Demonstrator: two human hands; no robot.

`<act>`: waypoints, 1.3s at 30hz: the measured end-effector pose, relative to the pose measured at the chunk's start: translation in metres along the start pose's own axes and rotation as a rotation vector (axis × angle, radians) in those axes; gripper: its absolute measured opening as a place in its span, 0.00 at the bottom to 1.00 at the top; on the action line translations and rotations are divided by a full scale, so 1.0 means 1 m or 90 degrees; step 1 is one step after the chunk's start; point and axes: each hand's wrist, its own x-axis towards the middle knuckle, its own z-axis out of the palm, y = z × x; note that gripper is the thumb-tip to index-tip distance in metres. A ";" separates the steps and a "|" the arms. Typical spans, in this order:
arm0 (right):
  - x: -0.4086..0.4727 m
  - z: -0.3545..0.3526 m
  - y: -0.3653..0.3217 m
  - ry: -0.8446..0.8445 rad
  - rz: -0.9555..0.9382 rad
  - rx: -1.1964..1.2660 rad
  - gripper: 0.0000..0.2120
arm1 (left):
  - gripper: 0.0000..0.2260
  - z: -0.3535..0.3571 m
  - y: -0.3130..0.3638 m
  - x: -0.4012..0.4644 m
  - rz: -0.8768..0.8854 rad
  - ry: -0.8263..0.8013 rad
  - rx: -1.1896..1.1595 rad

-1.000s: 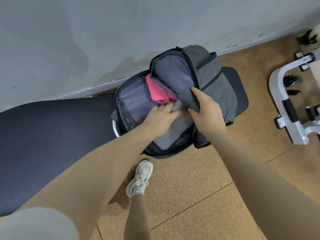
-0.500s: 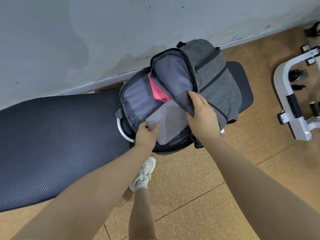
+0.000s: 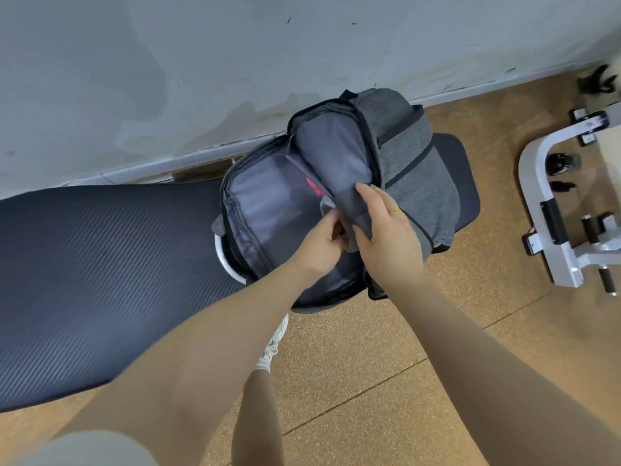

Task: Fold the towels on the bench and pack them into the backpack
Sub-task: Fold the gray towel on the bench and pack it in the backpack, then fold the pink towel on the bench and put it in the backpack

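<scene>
Grey backpack (image 3: 413, 156) on my desk (image 3: 100, 264), no label legible; right hand (image 3: 386, 227) grips its flap, left hand (image 3: 319, 243) fingers curled inside, grip unclear.

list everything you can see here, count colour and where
backpack: 1, grey, unzipped, on the bench end by the wall
towel: 1 showing, pink, a sliver inside the backpack
bench: 1, black ribbed pad, left
gym frame: 1, white metal, on the floor at right
floor: brown cork
wall: grey, top
shoe: 1, white, on the floor below the backpack
left hand: 1, fingers curled at the backpack opening
right hand: 1, gold ring, holding the backpack's flap
</scene>
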 end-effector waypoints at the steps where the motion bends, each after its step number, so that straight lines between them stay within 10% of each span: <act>1: 0.000 0.002 0.000 -0.003 0.004 -0.007 0.26 | 0.18 -0.004 0.000 0.000 -0.014 0.047 -0.031; 6: -0.002 0.026 -0.003 -0.063 0.014 -0.098 0.29 | 0.14 -0.060 0.006 -0.034 -0.109 0.274 0.014; 11: -0.008 0.032 -0.028 -0.286 0.083 -0.131 0.38 | 0.11 -0.098 0.049 -0.080 -0.140 0.279 0.157; 16: -0.010 -0.061 -0.064 -0.270 -0.009 -0.019 0.33 | 0.10 -0.086 0.130 -0.115 -0.112 0.235 0.275; 25: -0.083 -0.199 -0.085 -0.162 -0.015 0.070 0.18 | 0.08 -0.016 0.238 -0.155 0.018 -0.006 0.563; 39: -0.299 -0.252 0.046 0.066 0.348 0.198 0.13 | 0.11 0.203 0.241 -0.179 0.213 -0.345 0.733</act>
